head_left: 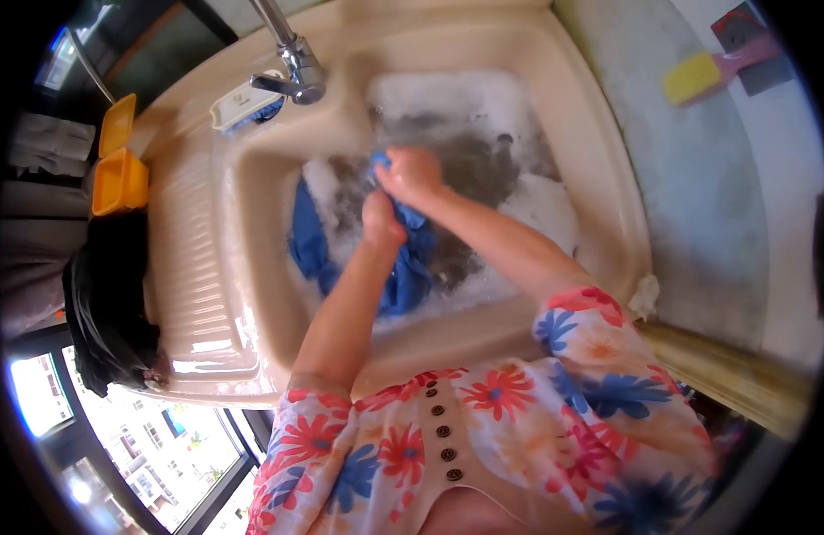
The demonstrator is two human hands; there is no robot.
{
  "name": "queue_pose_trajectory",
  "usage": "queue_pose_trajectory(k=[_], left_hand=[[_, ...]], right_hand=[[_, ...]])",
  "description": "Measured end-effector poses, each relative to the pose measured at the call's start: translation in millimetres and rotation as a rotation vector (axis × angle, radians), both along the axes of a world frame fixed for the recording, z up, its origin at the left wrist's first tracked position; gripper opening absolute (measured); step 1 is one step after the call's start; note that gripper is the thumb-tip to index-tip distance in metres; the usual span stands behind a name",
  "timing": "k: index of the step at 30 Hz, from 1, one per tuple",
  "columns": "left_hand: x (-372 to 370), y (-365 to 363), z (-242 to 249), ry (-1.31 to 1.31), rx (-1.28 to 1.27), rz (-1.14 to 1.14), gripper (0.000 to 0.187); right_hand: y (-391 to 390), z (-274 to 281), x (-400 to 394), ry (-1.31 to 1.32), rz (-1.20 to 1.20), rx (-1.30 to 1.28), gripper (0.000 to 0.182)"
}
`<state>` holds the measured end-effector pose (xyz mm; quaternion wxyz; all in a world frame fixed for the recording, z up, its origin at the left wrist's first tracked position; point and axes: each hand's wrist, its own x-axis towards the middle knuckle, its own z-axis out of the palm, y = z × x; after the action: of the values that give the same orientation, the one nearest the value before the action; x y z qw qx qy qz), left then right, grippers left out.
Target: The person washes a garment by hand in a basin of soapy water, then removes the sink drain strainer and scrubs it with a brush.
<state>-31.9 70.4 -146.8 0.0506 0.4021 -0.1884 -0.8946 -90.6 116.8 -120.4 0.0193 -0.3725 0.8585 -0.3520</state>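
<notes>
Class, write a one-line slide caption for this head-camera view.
Both hands, left hand and right hand, grip a blue cloth in a beige sink of soapy water below the tap.

Blue cloth [403, 267] in a beige sink [278, 116], white foam [545, 201] over grey water [474, 165]. Orange tubs [119, 178] at 9 o'clock, yellow sponge [692, 78] at 2 o'clock. Dress [519, 428]: white, with a red, blue and orange flower print and dark buttons.

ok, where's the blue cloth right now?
Head view: the blue cloth is in the soapy sink, left of centre, gripped by both the left hand and right hand, below the tap.
</notes>
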Motion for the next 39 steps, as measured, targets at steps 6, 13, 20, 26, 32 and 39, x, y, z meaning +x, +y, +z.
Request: queue_pose_trajectory(k=[6,13,20,26,32,39], left_hand=[[9,-6,-35,-0.013,-0.021,0.047,0.023],[14,-45,-4,-0.145,-0.540,-0.224,0.026],[19,-30,-21,-0.196,-0.641,-0.475,0.027],[10,-25,24,0.053,0.045,-0.123,0.021],[24,-33,-38,0.587,-0.215,-0.043,0.025],[15,-27,-57,0.406,-0.079,0.017,0.024]], right_hand=[[13,-2,4,-0.242,-0.050,0.101,0.029],[88,-34,-98,-0.374,-0.308,0.120,0.052],[89,-22,-64,-0.597,-0.049,0.564,0.045],[55,-15,-44,-1.033,-0.068,-0.079,0.026],[18,24,68,0.146,0.295,-0.233,0.018],[-1,-6,10,0.029,-0.080,-0.097,0.017]])
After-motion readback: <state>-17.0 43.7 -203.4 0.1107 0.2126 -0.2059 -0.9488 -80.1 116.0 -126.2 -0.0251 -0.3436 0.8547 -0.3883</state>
